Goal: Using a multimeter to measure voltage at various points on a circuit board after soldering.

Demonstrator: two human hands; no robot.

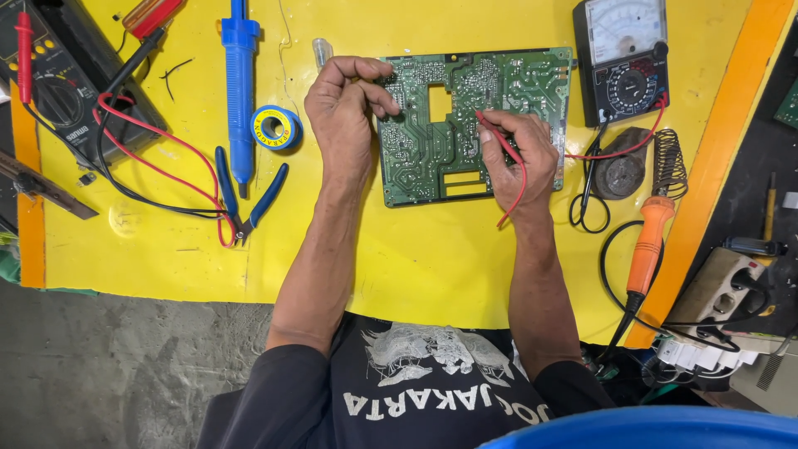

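A green rectangular printed circuit board (465, 125), lying solder side up on the yellow table (416, 258), is being probed by a person seated over it. The board's left edge is being pinched and steadied by the left hand (342, 116), its fingers curled closed on the rim. A slim red test probe (497, 137) is being gripped pen-fashion in the closed right hand (519, 162), its tip being pressed to the copper tracks near the board's square cut-out, while its red lead (615, 151) is being trailed off to the black analogue multimeter (622, 58) standing just beside the board's right edge. A black digital multimeter (58, 79), a blue desoldering pump (239, 83), a blue-sleeved spool of solder wire (274, 126), blue-handled cutters (249, 199) and an orange-handled soldering iron (647, 249) are being left untouched around the work. Point-by-point testing appears to be under way; a steady tip and a glance at the meter's needle are likely being called for next.
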